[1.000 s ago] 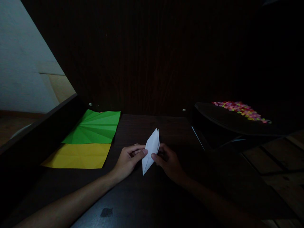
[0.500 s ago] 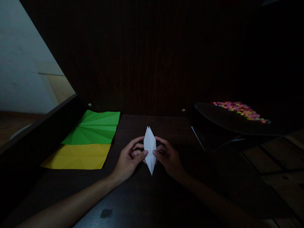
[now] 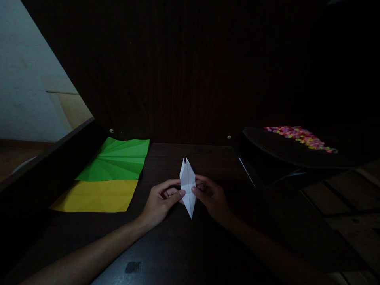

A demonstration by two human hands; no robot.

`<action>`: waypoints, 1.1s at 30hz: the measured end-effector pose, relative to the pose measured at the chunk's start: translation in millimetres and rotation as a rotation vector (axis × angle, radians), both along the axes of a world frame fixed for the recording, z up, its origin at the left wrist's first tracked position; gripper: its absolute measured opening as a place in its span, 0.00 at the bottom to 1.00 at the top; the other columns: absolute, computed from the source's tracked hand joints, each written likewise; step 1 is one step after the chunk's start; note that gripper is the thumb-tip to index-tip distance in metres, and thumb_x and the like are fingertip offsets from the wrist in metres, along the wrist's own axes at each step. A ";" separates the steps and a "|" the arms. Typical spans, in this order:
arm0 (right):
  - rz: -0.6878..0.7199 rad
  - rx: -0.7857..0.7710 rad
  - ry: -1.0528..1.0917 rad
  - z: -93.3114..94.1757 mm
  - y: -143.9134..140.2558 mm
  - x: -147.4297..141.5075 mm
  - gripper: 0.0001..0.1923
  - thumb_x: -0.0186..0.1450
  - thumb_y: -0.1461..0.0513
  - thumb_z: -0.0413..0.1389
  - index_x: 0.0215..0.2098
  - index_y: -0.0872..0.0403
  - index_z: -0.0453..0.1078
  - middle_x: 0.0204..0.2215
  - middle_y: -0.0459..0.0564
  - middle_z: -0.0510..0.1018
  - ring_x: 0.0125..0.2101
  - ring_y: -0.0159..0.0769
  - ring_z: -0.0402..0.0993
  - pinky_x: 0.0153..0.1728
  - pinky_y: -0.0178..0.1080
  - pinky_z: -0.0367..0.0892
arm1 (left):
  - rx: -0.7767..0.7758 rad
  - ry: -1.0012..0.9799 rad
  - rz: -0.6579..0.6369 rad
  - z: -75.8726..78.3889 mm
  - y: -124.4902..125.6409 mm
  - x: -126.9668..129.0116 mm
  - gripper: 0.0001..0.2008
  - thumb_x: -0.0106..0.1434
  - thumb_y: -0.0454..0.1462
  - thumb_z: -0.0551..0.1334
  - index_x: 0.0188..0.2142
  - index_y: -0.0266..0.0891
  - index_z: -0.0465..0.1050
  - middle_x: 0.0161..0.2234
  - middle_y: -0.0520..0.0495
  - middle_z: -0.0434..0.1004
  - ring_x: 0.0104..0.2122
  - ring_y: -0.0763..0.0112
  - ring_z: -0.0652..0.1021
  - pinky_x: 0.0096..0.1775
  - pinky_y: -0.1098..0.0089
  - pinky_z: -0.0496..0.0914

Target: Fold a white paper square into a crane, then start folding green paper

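A white folded origami paper [image 3: 188,182], long and diamond-shaped, is held between both hands over the dark table. Its upper end is split into two points, and a single tip faces down toward me. My left hand [image 3: 162,200] pinches its left edge, thumb on the front face and fingers behind. On the opposite edge, my right hand [image 3: 212,200] grips it in the same way, thumb near the middle crease. The fingertips behind the paper are partly hidden.
Left of my hands lie a creased green paper sheet [image 3: 118,160] and a yellow paper sheet [image 3: 97,196]. A dark upright panel [image 3: 178,79] stands behind the table [image 3: 166,249]. At the right, small colourful pieces [image 3: 299,137] rest on a dark raised surface.
The fingers behind the paper have shifted slightly lower. The gap between the paper's two upper points has widened, and its bottom tip has moved a little right.
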State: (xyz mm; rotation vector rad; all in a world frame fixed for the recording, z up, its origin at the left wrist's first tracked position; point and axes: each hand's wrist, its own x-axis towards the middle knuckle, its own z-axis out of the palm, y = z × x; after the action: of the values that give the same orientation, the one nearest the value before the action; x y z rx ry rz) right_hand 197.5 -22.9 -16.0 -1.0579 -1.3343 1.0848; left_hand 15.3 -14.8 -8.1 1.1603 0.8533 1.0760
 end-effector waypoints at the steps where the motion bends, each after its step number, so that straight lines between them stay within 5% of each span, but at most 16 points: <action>1: 0.002 -0.007 0.009 -0.4 0.1 0.3 0.16 0.59 0.56 0.62 0.46 0.50 0.76 0.30 0.46 0.78 0.30 0.34 0.73 0.30 0.36 0.70 | 0.000 0.002 0.006 0.2 0.5 -0.1 0.18 0.53 0.40 0.72 0.43 0.34 0.77 0.24 0.50 0.80 0.24 0.69 0.79 0.30 0.71 0.74; 19: -0.064 -0.072 0.039 -2.4 2.7 1.7 0.12 0.54 0.54 0.66 0.34 0.50 0.80 0.31 0.49 0.82 0.31 0.40 0.77 0.32 0.40 0.74 | 0.007 -0.034 -0.029 0.9 -1.2 2.2 0.20 0.53 0.39 0.73 0.44 0.34 0.78 0.30 0.46 0.82 0.27 0.69 0.81 0.33 0.68 0.79; 28: 0.078 -0.071 0.073 5.1 1.9 4.4 0.13 0.58 0.55 0.64 0.41 0.46 0.80 0.27 0.44 0.76 0.22 0.30 0.72 0.23 0.34 0.71 | 0.008 0.012 -0.021 0.7 0.7 -1.3 0.19 0.54 0.39 0.72 0.45 0.35 0.79 0.31 0.46 0.83 0.29 0.67 0.81 0.35 0.67 0.78; 33: 0.176 -0.084 0.174 2.3 1.3 5.9 0.12 0.59 0.54 0.64 0.42 0.45 0.80 0.33 0.45 0.75 0.21 0.29 0.74 0.23 0.36 0.72 | -0.027 -0.035 -0.024 1.4 1.2 -2.1 0.19 0.52 0.39 0.74 0.43 0.36 0.80 0.31 0.47 0.83 0.29 0.68 0.81 0.33 0.70 0.78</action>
State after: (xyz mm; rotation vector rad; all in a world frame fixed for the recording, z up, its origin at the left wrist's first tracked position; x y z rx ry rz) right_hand 203.4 -21.6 -13.7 -0.8963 -1.2682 1.3430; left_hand 13.2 -13.6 -6.7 1.1237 0.8223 1.0596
